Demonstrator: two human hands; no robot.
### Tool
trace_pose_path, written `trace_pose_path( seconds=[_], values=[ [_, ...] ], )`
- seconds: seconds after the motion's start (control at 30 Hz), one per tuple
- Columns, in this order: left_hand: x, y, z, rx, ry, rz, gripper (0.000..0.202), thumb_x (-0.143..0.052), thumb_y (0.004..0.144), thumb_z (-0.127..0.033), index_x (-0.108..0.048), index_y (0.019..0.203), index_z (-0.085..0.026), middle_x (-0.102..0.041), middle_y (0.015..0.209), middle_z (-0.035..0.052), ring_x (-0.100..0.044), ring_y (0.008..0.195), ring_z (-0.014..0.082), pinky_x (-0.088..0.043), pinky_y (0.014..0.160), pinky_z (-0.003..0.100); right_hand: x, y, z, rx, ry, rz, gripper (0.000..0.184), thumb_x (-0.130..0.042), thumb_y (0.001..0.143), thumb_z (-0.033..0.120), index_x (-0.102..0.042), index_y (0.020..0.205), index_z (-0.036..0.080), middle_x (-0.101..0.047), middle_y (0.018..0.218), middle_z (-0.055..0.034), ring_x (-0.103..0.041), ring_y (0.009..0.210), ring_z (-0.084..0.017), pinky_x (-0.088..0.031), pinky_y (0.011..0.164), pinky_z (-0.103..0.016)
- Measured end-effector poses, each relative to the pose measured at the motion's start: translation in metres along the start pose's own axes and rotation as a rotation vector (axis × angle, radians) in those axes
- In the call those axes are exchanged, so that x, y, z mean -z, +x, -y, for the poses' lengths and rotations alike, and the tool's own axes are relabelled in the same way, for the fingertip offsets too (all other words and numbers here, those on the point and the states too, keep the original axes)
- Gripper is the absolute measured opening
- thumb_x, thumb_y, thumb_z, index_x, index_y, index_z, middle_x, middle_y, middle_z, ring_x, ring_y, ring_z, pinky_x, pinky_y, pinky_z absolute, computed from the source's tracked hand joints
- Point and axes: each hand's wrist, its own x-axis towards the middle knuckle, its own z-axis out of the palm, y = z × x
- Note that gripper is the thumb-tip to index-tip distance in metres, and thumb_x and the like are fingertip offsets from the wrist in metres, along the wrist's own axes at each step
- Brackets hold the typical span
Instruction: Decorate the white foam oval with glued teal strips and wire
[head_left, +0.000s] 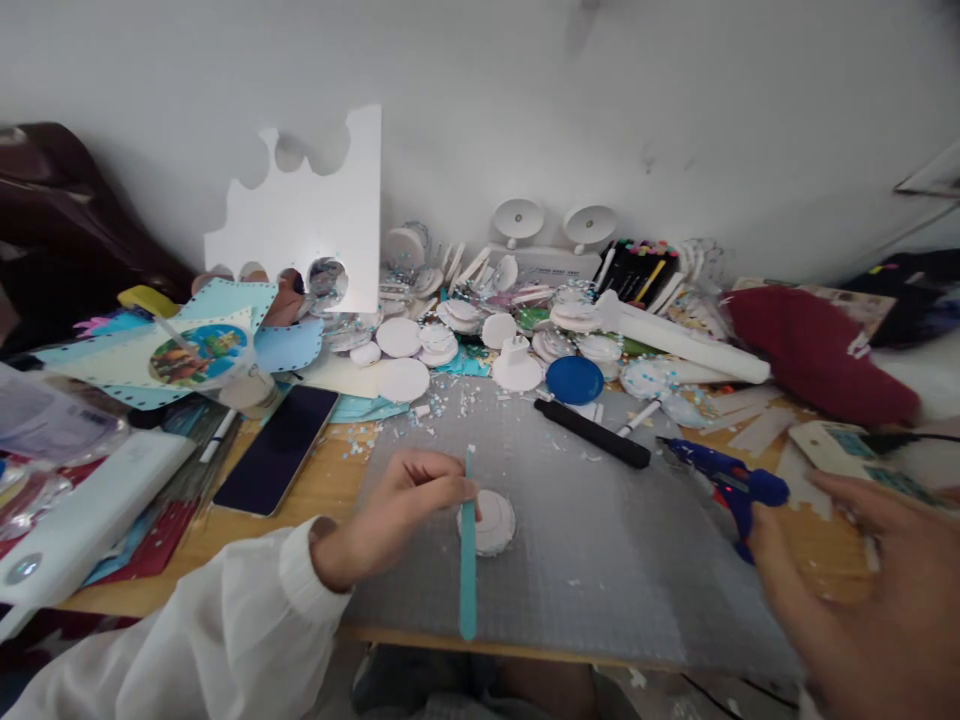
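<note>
Left fingers [448, 488] pinch the flat teal stick [468, 590] at the round white layered disc [496, 520] on the grey mat [600, 560]; right fingers [847, 497] stand wide for apparent tool pickup, which calls for closing around the blue plastic glue gun [750, 487].

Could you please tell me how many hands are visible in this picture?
2. The left hand holds the teal stick by the white layered disc; the right hand is beside the blue glue gun. I see no others.
</note>
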Motion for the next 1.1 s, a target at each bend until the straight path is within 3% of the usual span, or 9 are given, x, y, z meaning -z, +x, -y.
trace_pose_path(
  seconds=[0.23, 0.37, 0.53, 0.63, 0.73, 0.8, 0.87, 0.97, 1.1],
  values=[
    [-0.038, -0.002, -0.012, 0.049, 0.021, -0.013, 0.040, -0.063, 0.075, -0.033, -0.049, 0.044, -0.013, -0.034, 0.046, -0.0039, -0.030, 0.050, 0.0076, -0.024, 0.049, 0.023, -0.015, 0.006, 0.095, 0.630, 0.464, -0.008, 0.017, -0.060, 0.087, 0.014, -0.061, 0.103, 0.010, -0.064, 0.099, -0.0128, -0.061, 0.095, -0.024, -0.053, 0.080, -0.036],
    [-0.044, 0.000, -0.012, 0.043, 0.044, -0.014, 0.041, -0.062, 0.075, -0.035, -0.042, 0.046, -0.015, -0.029, 0.050, -0.0045, -0.027, 0.052, 0.0078, -0.022, 0.049, 0.024, -0.026, 0.016, 0.108, 0.799, 0.544, -0.047, 0.023, -0.043, 0.092, 0.007, -0.065, 0.096, 0.011, -0.068, 0.093, -0.0102, -0.063, 0.090, -0.020, -0.056, 0.076, -0.032],
    [-0.039, 0.008, -0.014, 0.025, 0.171, -0.030, 0.040, -0.058, 0.081, -0.040, -0.052, 0.051, -0.013, -0.033, 0.050, -0.0040, -0.031, 0.051, 0.0085, -0.025, 0.049, 0.023, -0.041, 0.029, 0.104, 0.894, 0.552, -0.150, 0.016, -0.054, 0.085, 0.003, -0.065, 0.083, 0.014, -0.070, 0.081, -0.0080, -0.066, 0.078, -0.018, -0.058, 0.067, -0.027],
    [-0.028, 0.010, -0.011, -0.141, 0.379, -0.045, 0.041, -0.048, 0.090, -0.041, -0.067, 0.070, -0.011, -0.043, 0.054, -0.0020, -0.039, 0.053, 0.0103, -0.032, 0.051, 0.023, -0.056, 0.035, 0.097, 0.799, 0.639, -0.117, 0.017, -0.056, 0.084, 0.003, -0.063, 0.094, 0.015, -0.071, 0.086, -0.0094, -0.068, 0.080, -0.018, -0.059, 0.067, -0.027],
    [-0.012, 0.011, 0.000, -0.406, 0.664, 0.079, 0.039, -0.057, 0.087, -0.042, -0.066, 0.110, -0.012, -0.062, 0.090, 0.0091, -0.057, 0.084, 0.0195, -0.046, 0.076, 0.031, -0.075, 0.038, 0.090, 0.572, 0.743, -0.119, 0.026, -0.059, 0.082, 0.005, -0.061, 0.105, 0.019, -0.071, 0.092, -0.0088, -0.069, 0.082, -0.019, -0.059, 0.068, -0.031],
    [-0.002, 0.013, 0.010, -0.442, 0.865, 0.205, 0.073, -0.072, 0.070, -0.052, -0.053, 0.130, -0.014, -0.057, 0.114, 0.0154, -0.054, 0.103, 0.0281, -0.046, 0.089, 0.042, -0.087, 0.037, 0.087, 0.346, 0.810, -0.150, 0.027, -0.063, 0.080, 0.006, -0.063, 0.102, 0.021, -0.072, 0.089, -0.0067, -0.069, 0.079, -0.019, -0.059, 0.068, -0.032],
    [0.005, 0.018, 0.020, -0.426, 1.031, 0.311, 0.086, -0.077, 0.061, -0.055, -0.050, 0.133, -0.016, -0.054, 0.123, 0.0173, -0.050, 0.110, 0.0334, -0.043, 0.094, 0.050, -0.097, 0.034, 0.087, 0.129, 0.890, -0.165, 0.022, -0.065, 0.078, 0.006, -0.065, 0.094, 0.022, -0.071, 0.085, -0.0048, -0.069, 0.073, -0.019, -0.058, 0.066, -0.033],
    [0.011, 0.027, 0.030, -0.412, 1.108, 0.391, 0.067, -0.076, 0.067, -0.048, -0.054, 0.123, -0.017, -0.059, 0.120, 0.0133, -0.052, 0.109, 0.0314, -0.041, 0.097, 0.048, -0.104, 0.029, 0.087, -0.108, 1.033, -0.125, 0.016, -0.065, 0.079, 0.008, -0.066, 0.089, 0.021, -0.070, 0.079, -0.0024, -0.067, 0.062, -0.016, -0.058, 0.058, -0.031],
    [0.018, 0.032, 0.031, -0.355, 0.949, 0.271, 0.056, -0.076, 0.071, -0.040, -0.052, 0.117, -0.019, -0.062, 0.114, 0.0097, -0.058, 0.104, 0.0253, -0.048, 0.090, 0.038, -0.098, 0.026, 0.088, -0.278, 1.221, -0.068, 0.013, -0.064, 0.081, 0.009, -0.065, 0.086, 0.021, -0.066, 0.077, 0.0004, -0.066, 0.057, -0.013, -0.056, 0.052, -0.027]
  ],
)
